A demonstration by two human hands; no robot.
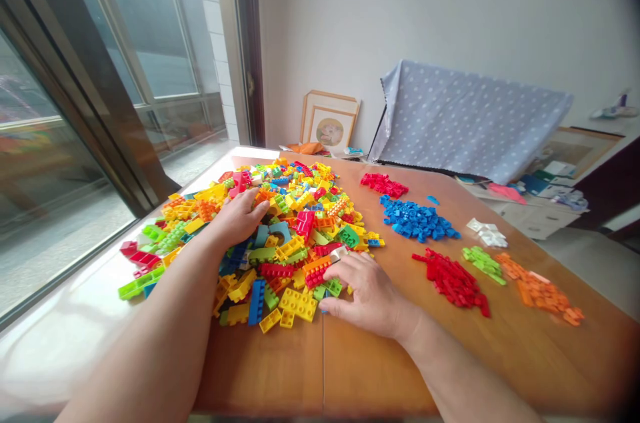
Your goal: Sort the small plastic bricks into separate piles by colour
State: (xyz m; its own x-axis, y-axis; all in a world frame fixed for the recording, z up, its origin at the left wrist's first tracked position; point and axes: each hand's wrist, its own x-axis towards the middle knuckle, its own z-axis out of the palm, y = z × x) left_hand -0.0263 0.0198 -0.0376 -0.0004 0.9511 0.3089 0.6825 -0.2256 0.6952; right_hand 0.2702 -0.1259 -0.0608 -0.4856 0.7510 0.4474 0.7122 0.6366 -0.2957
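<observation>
A big mixed pile of toy building bricks (297, 303) in many colours covers the left part of the table. My left hand (240, 217) reaches into the middle of it, thumb apart from the fingers. A red brick (241, 183) lies just beyond its fingertips, which are partly hidden among the bricks. At the pile's near right edge rests my right hand (373, 293), its thumb and fingers spread. Green bricks (334, 287) and an orange studded brick (316, 267) lie by those fingers. Whether the fingertips touch a brick is hard to make out.
Sorted heaps stand on the wooden table's (370, 363) right side: pinkish-red (384, 185), blue (417, 219), red (453, 279), white (487, 233), light green (484, 264) and orange (543, 289) bricks. A glass door (50, 109) borders the left; a dotted cloth (470, 119) hangs behind.
</observation>
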